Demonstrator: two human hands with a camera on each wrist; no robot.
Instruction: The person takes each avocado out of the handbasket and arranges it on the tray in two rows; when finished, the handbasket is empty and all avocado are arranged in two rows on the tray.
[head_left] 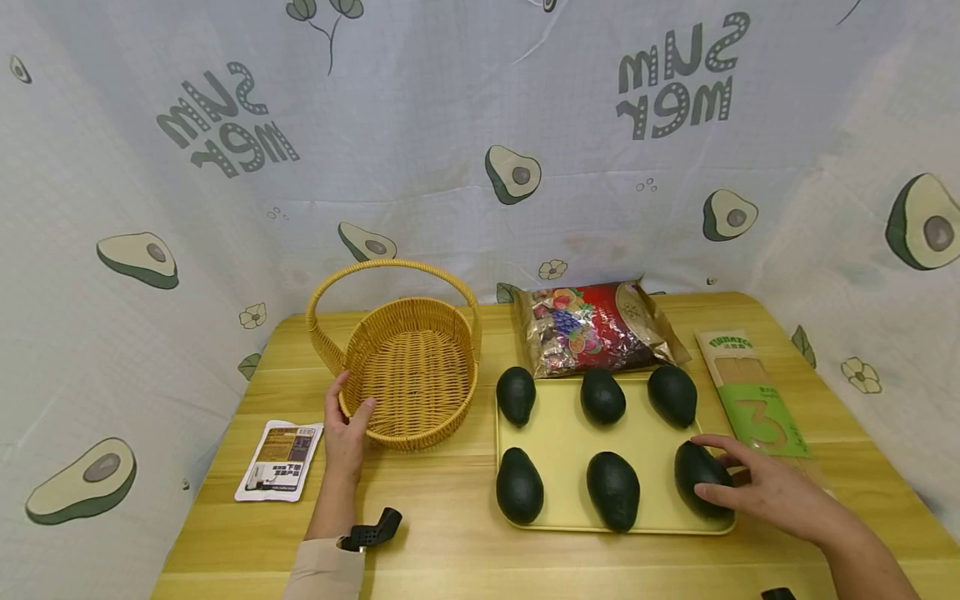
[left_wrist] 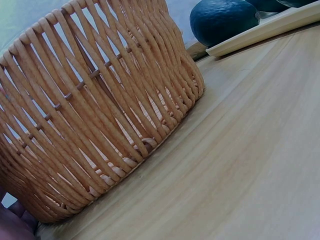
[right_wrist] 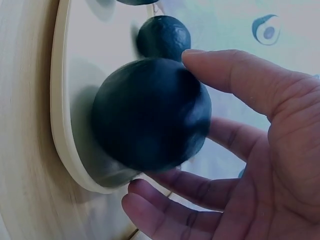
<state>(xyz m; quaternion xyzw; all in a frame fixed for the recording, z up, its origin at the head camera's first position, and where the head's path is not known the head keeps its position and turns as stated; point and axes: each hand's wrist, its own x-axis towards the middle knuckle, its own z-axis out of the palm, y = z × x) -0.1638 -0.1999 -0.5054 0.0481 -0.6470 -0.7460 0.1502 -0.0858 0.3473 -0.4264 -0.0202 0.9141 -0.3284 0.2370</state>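
Observation:
A round woven basket (head_left: 416,379) with a tall arched handle stands on the table at centre left, nothing inside it. My left hand (head_left: 347,437) holds its near left rim, thumb over the edge and fingers outside. In the left wrist view the basket's wall (left_wrist: 95,105) fills much of the frame. Several dark green avocados (head_left: 612,492) lie in two rows on a pale yellow tray (head_left: 555,442). With thumb and fingers around it, my right hand (head_left: 780,492) grips the front right avocado (right_wrist: 150,115). That avocado is still over the tray's corner.
Behind the tray lies a shiny red and gold bag (head_left: 600,329) of wrapped pieces. A green-labelled noodle packet (head_left: 757,408) lies along the tray's right side. Left of the basket is a white-edged flat pouch (head_left: 281,461). A printed cloth (head_left: 450,108) hangs behind the wooden table (head_left: 450,550).

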